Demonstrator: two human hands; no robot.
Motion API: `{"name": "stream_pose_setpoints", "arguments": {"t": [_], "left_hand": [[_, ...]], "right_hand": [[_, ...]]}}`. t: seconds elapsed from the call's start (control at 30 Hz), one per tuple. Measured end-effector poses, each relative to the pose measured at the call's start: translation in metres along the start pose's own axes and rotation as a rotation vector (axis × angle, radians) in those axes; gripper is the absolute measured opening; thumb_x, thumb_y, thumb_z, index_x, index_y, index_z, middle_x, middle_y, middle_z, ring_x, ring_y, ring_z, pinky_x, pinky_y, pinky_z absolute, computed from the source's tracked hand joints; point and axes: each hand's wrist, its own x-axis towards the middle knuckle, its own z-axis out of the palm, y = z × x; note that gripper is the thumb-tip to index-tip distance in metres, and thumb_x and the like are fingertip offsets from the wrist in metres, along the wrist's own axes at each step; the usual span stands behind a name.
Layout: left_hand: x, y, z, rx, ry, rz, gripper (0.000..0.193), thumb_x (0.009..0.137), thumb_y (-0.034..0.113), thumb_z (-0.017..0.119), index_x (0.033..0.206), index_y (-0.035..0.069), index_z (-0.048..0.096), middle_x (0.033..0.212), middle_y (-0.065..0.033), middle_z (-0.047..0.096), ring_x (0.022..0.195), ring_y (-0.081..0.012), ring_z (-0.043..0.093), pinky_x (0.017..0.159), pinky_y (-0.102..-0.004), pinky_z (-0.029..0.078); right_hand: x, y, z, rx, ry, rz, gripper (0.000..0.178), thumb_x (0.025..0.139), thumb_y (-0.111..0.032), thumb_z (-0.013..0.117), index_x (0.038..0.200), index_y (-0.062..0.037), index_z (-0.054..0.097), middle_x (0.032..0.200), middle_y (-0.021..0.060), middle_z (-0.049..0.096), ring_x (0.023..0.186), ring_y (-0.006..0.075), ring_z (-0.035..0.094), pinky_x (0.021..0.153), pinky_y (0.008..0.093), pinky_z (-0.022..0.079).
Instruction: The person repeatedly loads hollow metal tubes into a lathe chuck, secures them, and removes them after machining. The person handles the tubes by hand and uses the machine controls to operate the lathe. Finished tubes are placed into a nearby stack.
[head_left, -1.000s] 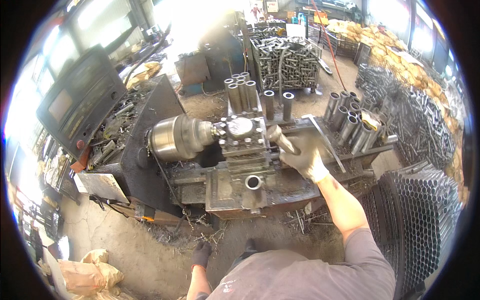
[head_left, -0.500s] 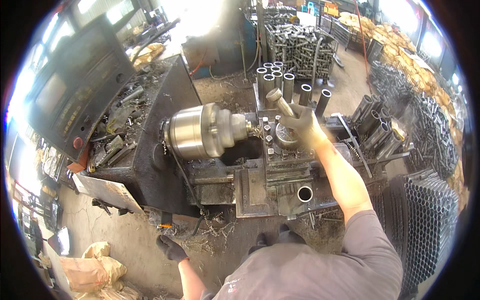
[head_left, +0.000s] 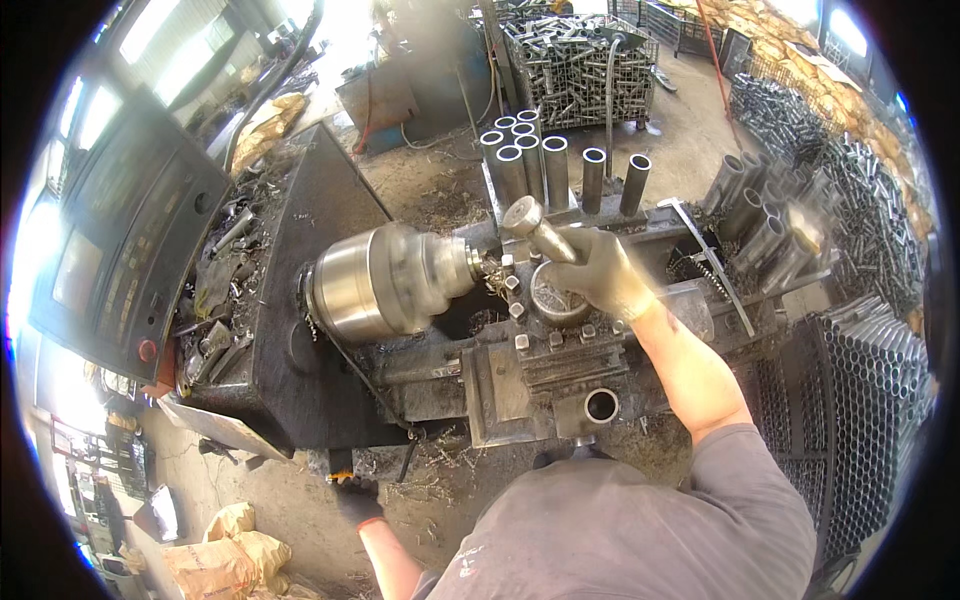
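Note:
My right hand [head_left: 600,268], in a worn glove, is closed round a thick metal lever [head_left: 522,215] with a round knob end. The lever rises at a slant above the round top [head_left: 556,298] of the lathe's tool post, which has square-headed bolts around it. Left of it is the shiny chuck [head_left: 372,283], its narrower front part smeared. My left hand [head_left: 358,500], in a dark glove, is low at the left, against or just below a small orange-yellow part [head_left: 341,477] under the machine; its fingers are too dark and blurred to read.
Several upright steel tubes [head_left: 555,165] stand behind the tool post; more tubes [head_left: 742,215] lean at the right. A hollow round socket [head_left: 601,404] faces up in front. Stacked tubes [head_left: 870,420] fill the right side. A control panel [head_left: 130,240] stands left, with paper sacks [head_left: 225,560] below.
My left hand has moved up and right to the orange-yellow part. My right hand stays on the lever. The whole view has shifted slightly.

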Motion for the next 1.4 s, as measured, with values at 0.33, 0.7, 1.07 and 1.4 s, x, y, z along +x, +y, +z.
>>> {"name": "stream_pose_setpoints", "arguments": {"t": [0.33,0.7,1.07,1.4], "left_hand": [[-0.24,-0.111,0.298,0.409,-1.445,0.148,0.047,0.113,0.038,0.056,0.145,0.004,0.063,0.136,-0.0081,0.069,0.12,-0.0161,0.064,0.106,-0.0355,0.052],[-0.281,-0.068,0.376,0.677,-1.003,0.927,0.056,0.097,0.04,0.076,0.137,0.001,0.067,0.118,-0.0153,0.076,0.105,-0.0303,0.072,0.095,-0.0417,0.055],[-0.294,0.025,0.5,1.881,-1.182,1.649,0.042,0.098,0.04,0.065,0.122,0.008,0.075,0.132,-0.0169,0.073,0.128,-0.036,0.068,0.111,-0.0446,0.05],[-0.202,-0.086,0.471,1.019,-1.415,1.402,0.042,0.098,0.023,0.062,0.14,0.015,0.061,0.138,-0.0096,0.065,0.132,-0.03,0.059,0.119,-0.0364,0.043]], "right_hand": [[-0.012,-0.007,0.0,0.026,-0.001,0.002,0.044,0.087,-0.023,0.082,0.124,0.0009,0.077,0.09,-0.0006,0.073,0.08,0.005,0.062,0.07,0.0259,0.052],[-0.01,0.011,0.002,0.091,-0.011,-0.013,0.043,0.085,-0.017,0.08,0.124,0.0018,0.076,0.108,0.0043,0.074,0.095,0.0083,0.065,0.085,0.0281,0.054],[-0.013,0.007,-0.001,0.158,-0.033,-0.099,0.044,0.09,-0.02,0.079,0.127,0.0018,0.074,0.097,0.0032,0.073,0.087,0.0091,0.065,0.077,0.0296,0.054],[-0.006,0.004,-0.013,0.232,-0.085,-0.051,0.042,0.087,-0.023,0.082,0.12,0.0024,0.077,0.089,0.0023,0.075,0.077,0.0067,0.065,0.069,0.027,0.054]]}}
